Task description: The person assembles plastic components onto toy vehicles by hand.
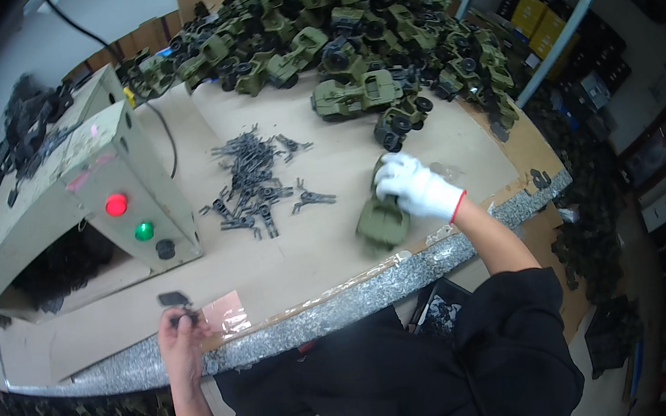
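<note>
My right hand (418,189), in a white glove with a red cuff edge, grips an olive-green toy military vehicle (383,225) near the table's front edge; the vehicle is slightly blurred. My bare left hand (180,339) is pinched on a small black plastic part (172,298) at the front left, beside a pinkish clear patch (225,313) on the tabletop. The fingers hide part of that piece. Between and beyond my hands lies a loose pile of dark grey toy gun-like pieces (252,168). A single such piece (313,197) lies just right of the pile.
A large heap of green toy vehicles (342,7) covers the table's far side. At left stands a beige machine housing (128,166) with a red button (116,205), a green button (144,230) and a dark opening. A black cable (160,117) hangs beside it. Metal posts (562,38) rise at right.
</note>
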Available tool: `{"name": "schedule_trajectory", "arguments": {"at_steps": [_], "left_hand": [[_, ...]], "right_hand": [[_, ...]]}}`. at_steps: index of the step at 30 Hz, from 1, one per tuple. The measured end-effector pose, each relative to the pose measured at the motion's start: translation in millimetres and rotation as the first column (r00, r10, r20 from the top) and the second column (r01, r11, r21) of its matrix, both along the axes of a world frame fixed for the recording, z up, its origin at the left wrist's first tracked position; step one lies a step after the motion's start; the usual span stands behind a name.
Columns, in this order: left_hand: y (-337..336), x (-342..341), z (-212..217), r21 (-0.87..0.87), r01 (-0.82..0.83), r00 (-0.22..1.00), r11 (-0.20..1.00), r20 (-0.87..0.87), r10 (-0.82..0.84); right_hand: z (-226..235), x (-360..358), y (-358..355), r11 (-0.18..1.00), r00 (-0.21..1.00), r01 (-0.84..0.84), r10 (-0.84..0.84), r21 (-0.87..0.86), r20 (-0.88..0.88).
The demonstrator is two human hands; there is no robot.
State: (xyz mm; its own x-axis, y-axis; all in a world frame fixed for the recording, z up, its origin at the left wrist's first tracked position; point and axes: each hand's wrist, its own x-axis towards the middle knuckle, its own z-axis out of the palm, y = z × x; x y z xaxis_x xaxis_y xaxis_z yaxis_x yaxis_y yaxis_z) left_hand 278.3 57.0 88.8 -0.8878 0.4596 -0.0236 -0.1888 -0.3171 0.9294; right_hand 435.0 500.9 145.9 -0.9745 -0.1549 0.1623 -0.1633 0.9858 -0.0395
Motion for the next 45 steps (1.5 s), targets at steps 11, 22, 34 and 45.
{"name": "schedule_trajectory", "arguments": {"at_steps": [11,22,34,45], "left_hand": [[76.4,5.4,20.5,0.086,0.090,0.994,0.992,0.061,-0.096],[89.8,15.5,20.9,-0.024,-0.002,1.000,1.000,0.021,0.003],[82.5,10.9,14.7,-0.452,0.074,0.989,0.889,-0.082,-0.124],[90.7,-8.4,45.8,-0.704,0.140,0.924,0.696,-0.160,-0.348]], "right_hand": [[12.7,-69.6,-160.0,0.778,0.803,-0.589,0.595,-0.219,-0.044],[-12.9,-81.1,-171.7,0.344,0.903,0.415,-0.267,-0.842,0.336],[-14.6,-90.9,-184.2,0.188,0.976,0.199,0.045,-0.962,0.211],[-30.8,-93.6,-190.1,0.264,0.963,0.266,-0.121,-0.927,0.242]]}}
